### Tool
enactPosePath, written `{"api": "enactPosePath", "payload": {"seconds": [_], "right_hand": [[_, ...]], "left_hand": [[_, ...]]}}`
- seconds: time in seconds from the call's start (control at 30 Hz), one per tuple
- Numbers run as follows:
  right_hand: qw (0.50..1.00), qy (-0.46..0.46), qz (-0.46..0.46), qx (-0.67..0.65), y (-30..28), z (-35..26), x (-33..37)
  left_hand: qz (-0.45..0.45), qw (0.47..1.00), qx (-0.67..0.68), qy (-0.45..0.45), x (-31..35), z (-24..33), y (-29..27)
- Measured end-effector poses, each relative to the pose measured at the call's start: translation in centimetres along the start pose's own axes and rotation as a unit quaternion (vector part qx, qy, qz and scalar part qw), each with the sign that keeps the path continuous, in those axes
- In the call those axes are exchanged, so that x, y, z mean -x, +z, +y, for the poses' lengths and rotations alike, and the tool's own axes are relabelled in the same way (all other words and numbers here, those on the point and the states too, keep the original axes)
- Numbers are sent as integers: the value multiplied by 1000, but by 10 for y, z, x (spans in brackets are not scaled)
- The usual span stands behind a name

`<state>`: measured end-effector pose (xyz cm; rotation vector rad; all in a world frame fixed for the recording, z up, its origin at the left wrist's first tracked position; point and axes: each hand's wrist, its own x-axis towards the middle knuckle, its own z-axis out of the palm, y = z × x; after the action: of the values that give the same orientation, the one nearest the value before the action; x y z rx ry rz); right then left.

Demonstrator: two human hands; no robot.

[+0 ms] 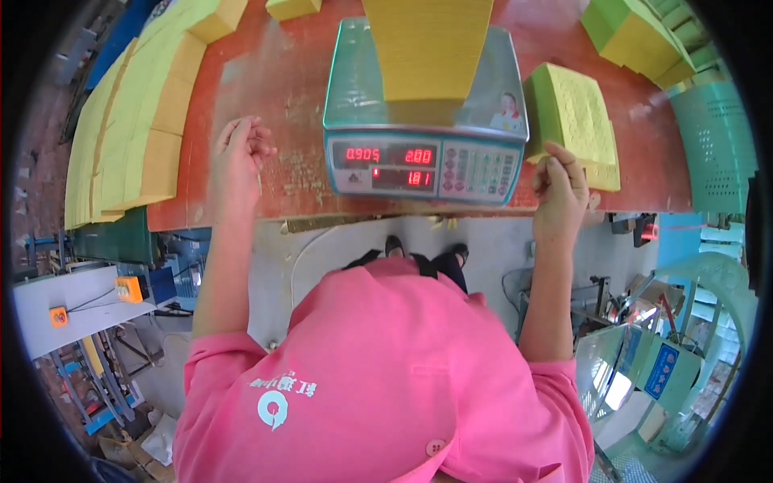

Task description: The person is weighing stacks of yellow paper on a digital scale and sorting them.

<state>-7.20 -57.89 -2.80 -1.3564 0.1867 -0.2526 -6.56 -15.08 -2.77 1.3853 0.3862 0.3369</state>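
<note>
A tall block of yellow paper sheets stands on the metal pan of a digital scale, whose red display is lit. My left hand hovers over the red table, left of the scale, its fingers loosely curled and slightly apart with nothing in them. On the other side, my right hand is raised by the scale's right corner, fingers half bent, and no object shows in it. Just beyond that hand lies a yellow-green paper stack; whether the fingertips touch it I cannot tell.
Long rows of yellow paper stacks line the left of the red table. More stacks sit at the far right, near a green perforated panel. The table's front edge runs just before me. Machinery parts stand below on both sides.
</note>
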Motion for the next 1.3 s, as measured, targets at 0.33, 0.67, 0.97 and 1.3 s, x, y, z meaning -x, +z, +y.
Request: {"api": "enactPosePath", "payload": {"seconds": [0.33,0.67,0.97,1.3], "right_hand": [[990,-81,-115,-25,102,-29,-128],[967,43,-235,-89,149,16,-180],[986,-117,-53,102,62,8,-18],[852,349,-235,-311,67,58,13]], "left_hand": [[-229,968,-49,-90,-95,163,161],[-325,916,-173,-163,-83,165,228],[-357,896,-158,-211,-49,163,190],[-336,910,-153,-189,-62,147,187]]}}
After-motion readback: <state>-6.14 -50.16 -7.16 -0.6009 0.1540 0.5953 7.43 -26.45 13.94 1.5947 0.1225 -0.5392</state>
